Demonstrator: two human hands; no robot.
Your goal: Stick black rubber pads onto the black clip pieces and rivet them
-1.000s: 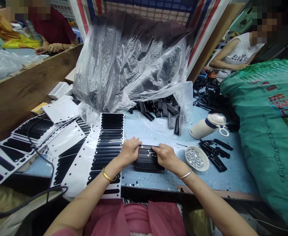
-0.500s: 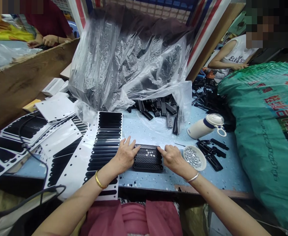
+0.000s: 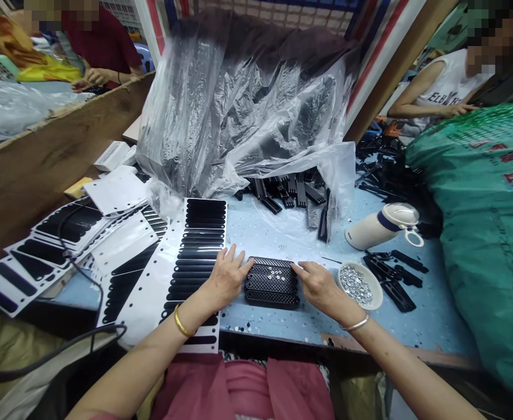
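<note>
A block of black perforated strips (image 3: 272, 296) lies side by side on the light blue table in front of me, with several small metal nuts (image 3: 276, 273) on top. My left hand (image 3: 228, 276) rests at the block's left edge, its fingers spread and the thumb touching the upper left corner. At the upper right corner is my right hand (image 3: 320, 284), index finger extended against the edge, the other fingers curled with their undersides hidden. A white bowl (image 3: 375, 296) full of small metal nuts stands just right of my right hand.
Sheets with black adhesive strips (image 3: 197, 251) lie at the left. Behind are a plastic bag (image 3: 247, 116) and black parts (image 3: 300, 189). A white bottle (image 3: 370, 230), more black parts (image 3: 398, 294) and a green sack (image 3: 488, 233) are at the right. Two other people sit beyond.
The whole view has shifted, so the table's contents appear further right. Both hands stay at the block's edges, with almost no change in their pose.
</note>
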